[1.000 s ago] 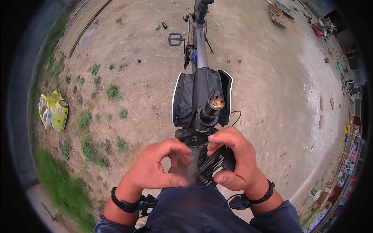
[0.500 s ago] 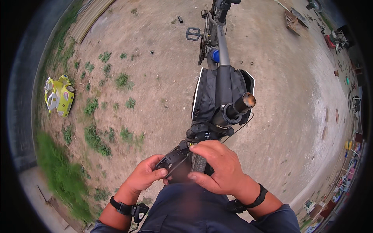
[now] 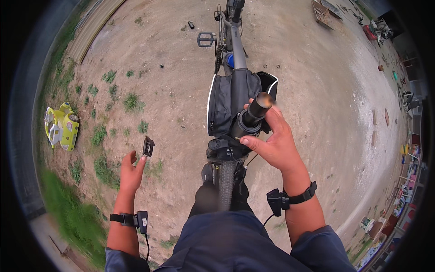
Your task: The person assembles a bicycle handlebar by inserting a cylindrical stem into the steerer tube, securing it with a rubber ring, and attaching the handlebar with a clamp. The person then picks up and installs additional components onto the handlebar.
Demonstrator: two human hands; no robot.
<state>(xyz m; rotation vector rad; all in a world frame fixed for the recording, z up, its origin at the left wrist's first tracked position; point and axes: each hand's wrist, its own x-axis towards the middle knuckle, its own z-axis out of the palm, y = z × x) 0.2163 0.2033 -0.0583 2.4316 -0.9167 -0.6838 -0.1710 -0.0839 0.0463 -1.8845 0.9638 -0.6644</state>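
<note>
Out to the left, my left hand (image 3: 132,174) pinches a small black part with cut-outs (image 3: 148,147) between thumb and fingers; its exact kind is unclear. My right hand (image 3: 277,143) curls round an upright black tube (image 3: 258,108) at the front of a bicycle, fingertips showing past its far side and thumb on the near side. The tube's open end looks orange-brown inside. A black bag with white edging (image 3: 222,104) hangs over the frame (image 3: 237,47) just behind. The knobby front tyre (image 3: 226,183) stands between my legs.
A pedal (image 3: 206,39) sticks out leftward from the bicycle. On the dirt lie a short black cylinder (image 3: 190,25) and two small rings (image 3: 272,66). A yellow toy car (image 3: 63,127) is at the far left. Assorted items (image 3: 410,167) line the right edge.
My hands have moved apart: the left carried the black part outward to the left, while the right left that part and rose to the tube. The view has shifted slightly.
</note>
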